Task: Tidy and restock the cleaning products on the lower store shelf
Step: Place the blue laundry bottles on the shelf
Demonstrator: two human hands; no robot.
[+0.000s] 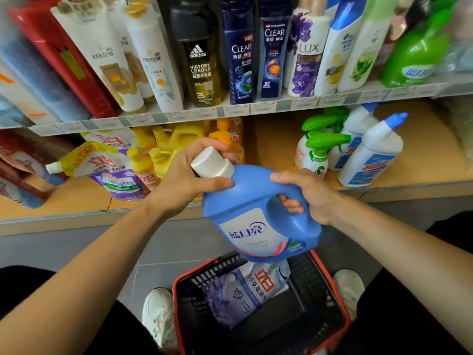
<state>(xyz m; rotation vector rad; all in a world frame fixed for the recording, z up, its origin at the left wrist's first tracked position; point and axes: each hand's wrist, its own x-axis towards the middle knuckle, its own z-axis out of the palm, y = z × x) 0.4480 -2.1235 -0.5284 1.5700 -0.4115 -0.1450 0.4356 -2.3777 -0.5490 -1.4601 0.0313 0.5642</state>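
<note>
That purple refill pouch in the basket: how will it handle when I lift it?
Probably floppy: the purple refill pouch is soft film, lying slumped and creased in the basket. Likely sags if gripped at one corner. Its glossy surface may be slippery.

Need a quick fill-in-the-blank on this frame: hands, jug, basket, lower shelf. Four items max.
1. The right hand grips the blue detergent jug by its ____.
2. The left hand wraps round the jug's ____ cap.
3. The basket holding the lavender refill pouch is black with a ____ rim.
4. On the lower shelf, the spray bottles have ____ trigger heads.

Missing words: handle; white; red; green
</note>
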